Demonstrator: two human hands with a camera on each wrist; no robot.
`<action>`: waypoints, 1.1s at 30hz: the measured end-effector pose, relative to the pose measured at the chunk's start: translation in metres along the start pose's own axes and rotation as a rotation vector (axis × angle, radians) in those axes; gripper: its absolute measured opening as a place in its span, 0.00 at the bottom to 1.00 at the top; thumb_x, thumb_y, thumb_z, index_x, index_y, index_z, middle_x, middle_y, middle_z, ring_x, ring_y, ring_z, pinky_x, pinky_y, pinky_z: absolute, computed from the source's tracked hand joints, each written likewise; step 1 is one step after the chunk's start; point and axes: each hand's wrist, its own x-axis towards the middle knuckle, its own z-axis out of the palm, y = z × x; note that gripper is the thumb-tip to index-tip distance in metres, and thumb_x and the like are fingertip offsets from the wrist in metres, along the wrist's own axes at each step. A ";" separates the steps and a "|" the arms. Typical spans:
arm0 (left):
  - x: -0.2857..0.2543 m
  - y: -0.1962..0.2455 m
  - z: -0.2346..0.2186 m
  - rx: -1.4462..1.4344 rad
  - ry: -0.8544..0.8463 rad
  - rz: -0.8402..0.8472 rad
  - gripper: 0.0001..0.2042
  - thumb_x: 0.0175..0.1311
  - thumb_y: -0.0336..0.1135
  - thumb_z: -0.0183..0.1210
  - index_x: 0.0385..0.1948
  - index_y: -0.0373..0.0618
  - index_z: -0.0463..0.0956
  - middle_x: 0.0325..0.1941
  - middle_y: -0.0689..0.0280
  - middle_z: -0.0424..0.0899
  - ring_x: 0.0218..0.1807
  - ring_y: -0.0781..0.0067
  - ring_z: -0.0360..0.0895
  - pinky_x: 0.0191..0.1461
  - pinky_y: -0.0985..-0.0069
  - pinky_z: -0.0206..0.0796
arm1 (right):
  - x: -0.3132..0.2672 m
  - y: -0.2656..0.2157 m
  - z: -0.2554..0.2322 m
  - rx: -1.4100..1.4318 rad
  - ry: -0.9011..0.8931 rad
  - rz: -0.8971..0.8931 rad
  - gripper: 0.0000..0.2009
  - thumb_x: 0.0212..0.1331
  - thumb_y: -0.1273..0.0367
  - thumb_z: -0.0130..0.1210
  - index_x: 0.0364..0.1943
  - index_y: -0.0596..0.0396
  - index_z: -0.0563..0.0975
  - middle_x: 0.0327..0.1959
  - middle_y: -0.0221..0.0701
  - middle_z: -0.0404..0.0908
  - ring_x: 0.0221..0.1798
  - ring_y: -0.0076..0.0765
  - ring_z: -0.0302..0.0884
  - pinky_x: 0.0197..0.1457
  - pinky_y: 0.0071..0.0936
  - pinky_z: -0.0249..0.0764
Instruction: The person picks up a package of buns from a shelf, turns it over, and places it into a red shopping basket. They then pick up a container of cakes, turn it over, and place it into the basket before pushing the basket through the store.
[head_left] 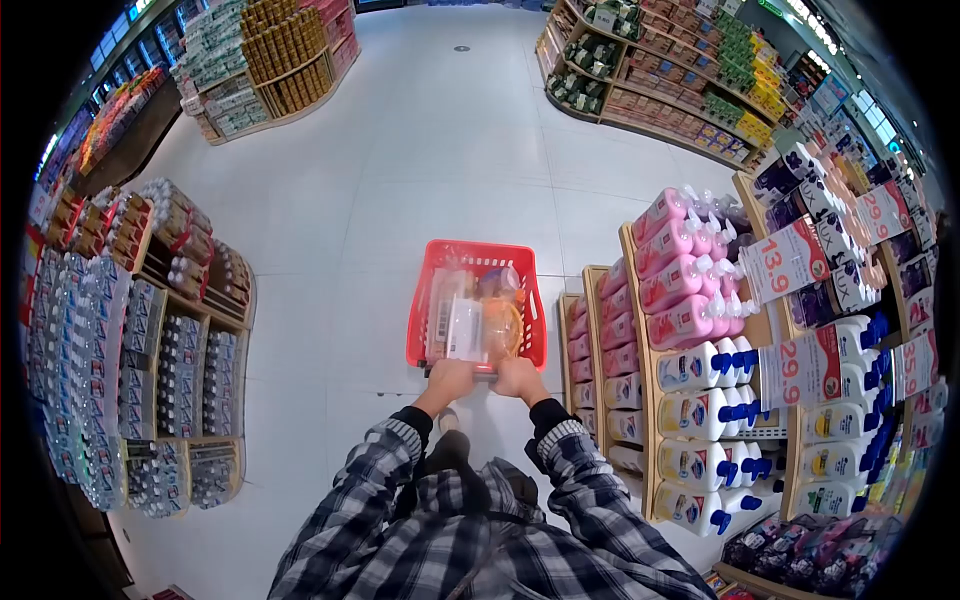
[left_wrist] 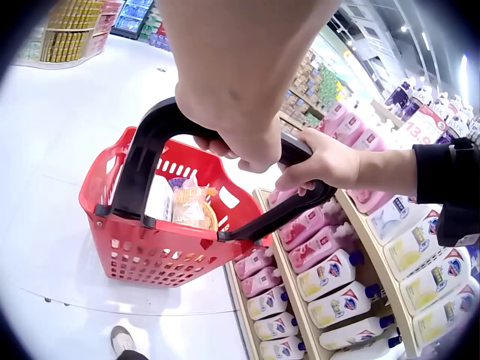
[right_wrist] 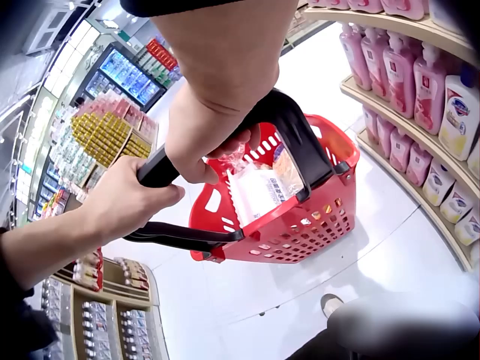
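A red plastic basket (head_left: 413,330) stands upright in front of the person, packed goods inside, among them a white pack (head_left: 466,330) and an orange-and-clear pack (head_left: 502,322). Both hands grip its black handle (left_wrist: 142,161), side by side. The left hand (head_left: 450,382) curls round the handle's left part, and the right hand (head_left: 519,379) holds the right part. In the left wrist view the left hand (left_wrist: 232,131) is nearer the camera, the right hand (left_wrist: 326,161) beyond. The right wrist view has the right hand (right_wrist: 206,139) near and the left hand (right_wrist: 124,196) beyond.
Shelves of pink pump bottles (head_left: 672,268) and white bottles (head_left: 690,412) stand close on the right, with price signs (head_left: 785,262) jutting out. Shelves of bottled drinks (head_left: 180,370) line the left. Curved displays (head_left: 285,60) stand farther ahead, either side of a pale tiled floor (head_left: 440,150).
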 end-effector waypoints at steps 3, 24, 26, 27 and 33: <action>0.044 -0.025 -0.012 -0.021 0.045 0.065 0.12 0.43 0.43 0.58 0.26 0.47 0.79 0.27 0.58 0.81 0.32 0.58 0.78 0.37 0.63 0.70 | 0.042 0.008 -0.014 0.017 -0.023 0.038 0.14 0.36 0.61 0.52 0.30 0.50 0.79 0.28 0.42 0.79 0.34 0.47 0.77 0.39 0.40 0.73; 0.345 -0.093 -0.146 0.084 0.168 0.131 0.10 0.43 0.44 0.56 0.20 0.50 0.78 0.20 0.61 0.79 0.24 0.60 0.78 0.29 0.63 0.69 | 0.322 0.127 -0.168 0.115 0.008 -0.034 0.13 0.34 0.60 0.53 0.24 0.52 0.79 0.23 0.43 0.78 0.30 0.48 0.77 0.37 0.39 0.73; 0.372 -0.097 -0.163 0.081 0.151 0.127 0.10 0.44 0.44 0.55 0.21 0.50 0.78 0.21 0.60 0.80 0.25 0.59 0.78 0.30 0.62 0.69 | 0.356 0.148 -0.165 0.083 0.067 -0.089 0.13 0.34 0.60 0.53 0.24 0.52 0.80 0.23 0.44 0.78 0.30 0.49 0.77 0.38 0.39 0.73; 0.386 -0.100 -0.169 0.079 0.131 0.128 0.10 0.45 0.43 0.55 0.22 0.49 0.78 0.22 0.60 0.80 0.26 0.58 0.78 0.31 0.61 0.69 | 0.369 0.153 -0.166 0.072 0.090 -0.115 0.13 0.35 0.60 0.53 0.24 0.53 0.80 0.23 0.44 0.78 0.30 0.49 0.77 0.38 0.39 0.73; 0.470 -0.126 -0.206 0.101 0.121 0.112 0.09 0.43 0.43 0.56 0.21 0.50 0.78 0.20 0.61 0.79 0.24 0.59 0.78 0.30 0.63 0.69 | 0.443 0.174 -0.218 0.185 -0.020 0.007 0.11 0.34 0.66 0.54 0.26 0.54 0.79 0.40 0.44 0.74 0.38 0.49 0.75 0.42 0.40 0.72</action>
